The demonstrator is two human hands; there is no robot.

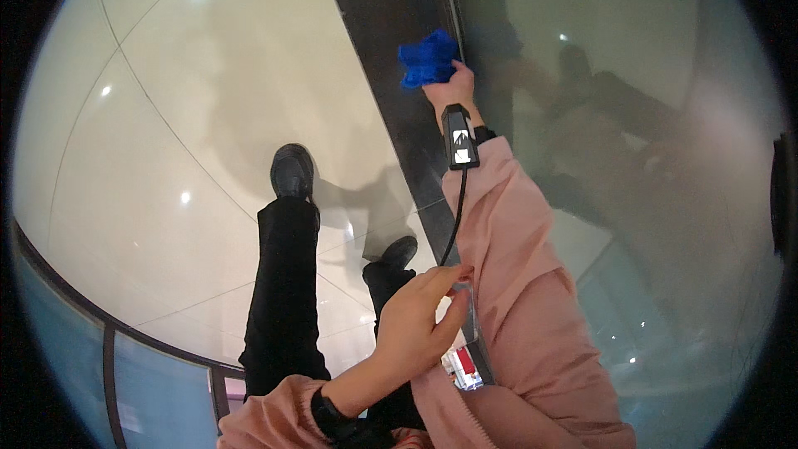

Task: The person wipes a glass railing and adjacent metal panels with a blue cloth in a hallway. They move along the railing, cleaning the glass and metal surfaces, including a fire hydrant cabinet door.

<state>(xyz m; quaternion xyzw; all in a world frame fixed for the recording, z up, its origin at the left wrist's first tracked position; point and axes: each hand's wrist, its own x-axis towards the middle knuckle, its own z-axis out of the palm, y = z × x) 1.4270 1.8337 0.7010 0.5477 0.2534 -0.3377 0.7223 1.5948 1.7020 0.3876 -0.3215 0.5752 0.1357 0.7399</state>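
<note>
My right hand [454, 88] reaches forward with a blue cloth [428, 59] bunched in its fingers. The cloth is over a dark floor border [380, 31], close to the foot of a glass panel [623, 137]. Strapped to the right wrist is a black device [460, 137], its cable [460, 212] running back along the pink sleeve [499, 212]. My left hand [418, 312] is nearer my body, fingers bent, with the fingertips beside the right sleeve. A clear edge shows near those fingertips; whether they grip it is unclear.
Pale glossy floor tiles [187, 106] spread to the left, where my black shoe [292, 171] stands. Dark-framed bluish panels [162, 399] curve along the lower left. Reflections show in the glass on the right. Red and white items [464, 365] appear below my left hand, partly hidden.
</note>
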